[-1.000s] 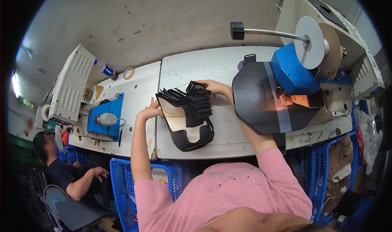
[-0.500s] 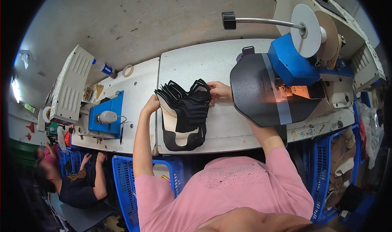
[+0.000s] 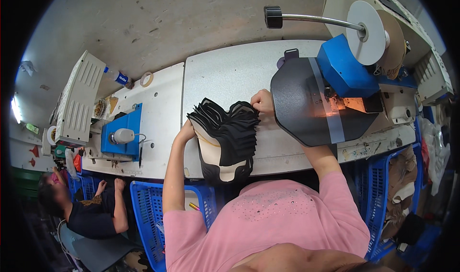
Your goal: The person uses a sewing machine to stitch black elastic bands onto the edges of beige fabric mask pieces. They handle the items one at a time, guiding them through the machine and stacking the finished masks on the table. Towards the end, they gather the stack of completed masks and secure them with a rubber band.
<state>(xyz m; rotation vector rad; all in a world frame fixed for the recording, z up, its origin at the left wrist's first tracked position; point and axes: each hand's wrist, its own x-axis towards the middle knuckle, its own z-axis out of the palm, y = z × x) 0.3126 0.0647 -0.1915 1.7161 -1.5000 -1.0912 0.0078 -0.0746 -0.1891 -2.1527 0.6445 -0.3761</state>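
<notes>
A fanned stack of black, cream-lined cut pieces (image 3: 232,135), shaped like shoe uppers, is between my hands at the front of the white table. Its lower end reaches the table's near edge. My left hand (image 3: 189,130) grips the left side of the stack, its fingers mostly hidden behind the pieces. At the upper right corner, the curled fingers of my right hand (image 3: 262,102) pinch the edge of the pieces. My right forearm passes beneath the black machine plate (image 3: 306,104).
Right of me stands a blue-headed machine (image 3: 342,66) with a lit work area and a white reel (image 3: 366,32). Another blue machine (image 3: 122,135) is at left, near a tape roll (image 3: 146,79) and a bottle (image 3: 118,76). Blue baskets (image 3: 143,214) flank me; a co-worker (image 3: 91,214) sits left.
The stack has moved right and toward me, its lower end now at the table edge. My left hand has slid lower along its side, and my right hand has shifted slightly right.
</notes>
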